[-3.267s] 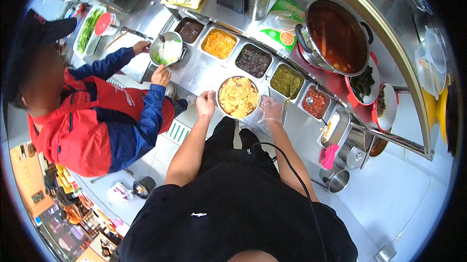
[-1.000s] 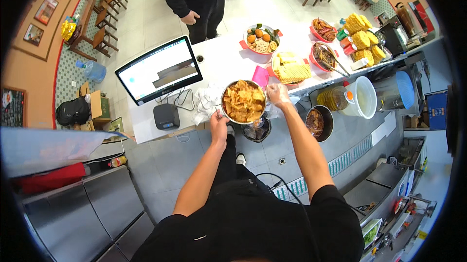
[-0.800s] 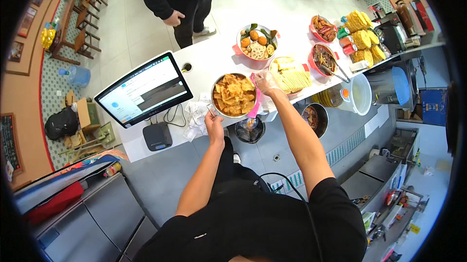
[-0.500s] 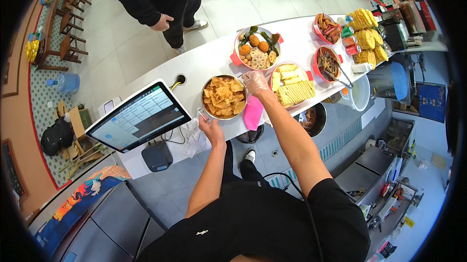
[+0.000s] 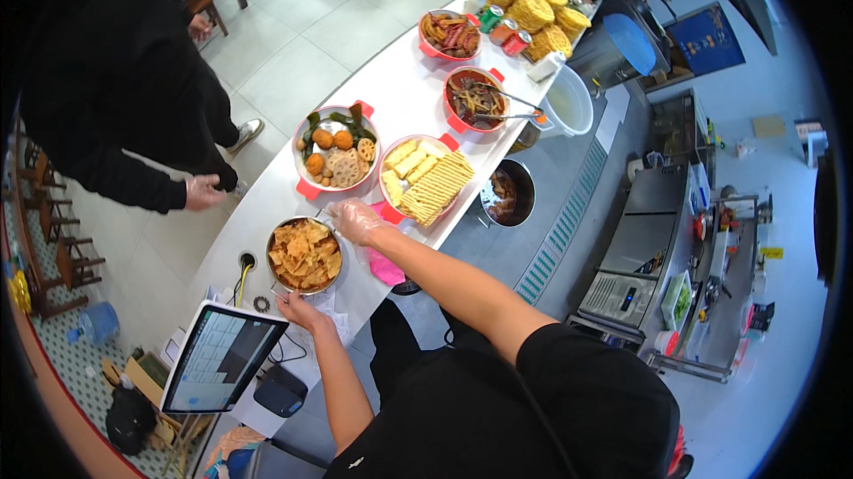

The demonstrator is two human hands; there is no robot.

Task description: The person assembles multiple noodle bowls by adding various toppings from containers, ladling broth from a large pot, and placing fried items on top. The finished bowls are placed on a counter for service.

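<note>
A round metal pot [image 5: 272, 273] full of golden-brown, crisp-looking pieces [image 5: 306, 252] stands between my two hands, on or just above the white counter. My left hand [image 5: 302, 310] closes on the pot's near handle. On the far-right side, my right hand [image 5: 357, 220], in a clear plastic glove, grips the opposite handle. Beside my right hand sits a red-handled dish [image 5: 391, 210] of pale yellow rolls and ridged slices. Just beyond is another dish [image 5: 305, 187] with lotus root, brown balls and dark green leaves. A pink cloth [image 5: 384, 267] lies under my right wrist.
A touchscreen [image 5: 222, 359] stands left of the pot. Farther along the counter [image 5: 404, 92] are two red dishes, with tongs in the nearer one [image 5: 475, 99], cans and noodle cakes [image 5: 531, 11]. A person [image 5: 115, 97] in black stands across. A deep pot [image 5: 509, 193] is below the edge.
My view has swung right, so the counter appears farther left and more tilted. The person opposite now shows both hands. My hands keep their hold on the pot.
</note>
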